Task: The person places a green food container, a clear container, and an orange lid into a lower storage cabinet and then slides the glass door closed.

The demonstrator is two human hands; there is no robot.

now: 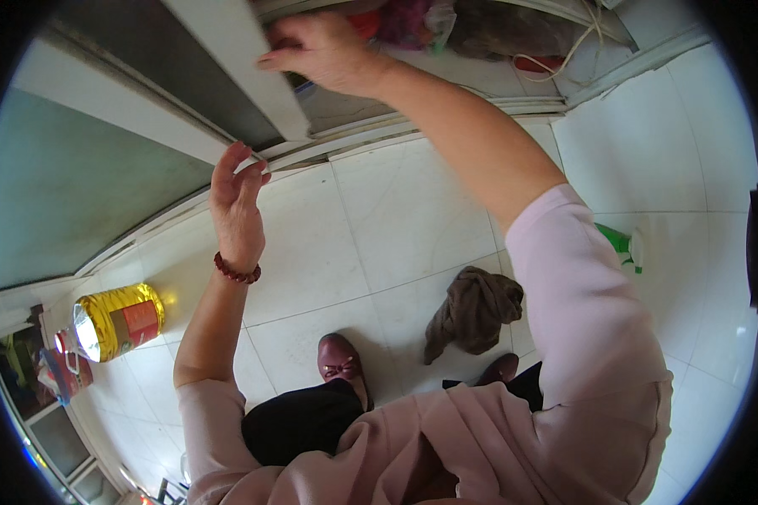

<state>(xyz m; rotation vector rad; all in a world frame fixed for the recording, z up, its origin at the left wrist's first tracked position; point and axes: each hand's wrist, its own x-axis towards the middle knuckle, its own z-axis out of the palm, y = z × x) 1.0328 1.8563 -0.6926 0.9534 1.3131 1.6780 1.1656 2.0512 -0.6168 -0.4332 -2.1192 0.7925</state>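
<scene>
A beaded bracelet [237, 268] circles the wrist of my left hand [239, 202], which is raised beside the sliding door's pale frame [139, 101]; its fingers are curled apart and hold nothing that I can see. My right hand [322, 53] is slightly blurred at the edge of another pale door frame [240, 63], thumb and fingers bent around or beside it; whether it grips the frame is not plain. Behind my right hand, the cabinet opening shows plastic bags [439, 25] and a dark bundle [511, 31]. Frosted glass [82, 183] fills the door at left.
On the tiled floor, a brown cloth [477, 309] lies crumpled near my shoes [339, 356]. A large bottle of yellow oil [123, 320] is at left. A green spray bottle [619, 243] shows partly beyond my right sleeve. A pale cord [597, 44] hangs at the cabinet's right end.
</scene>
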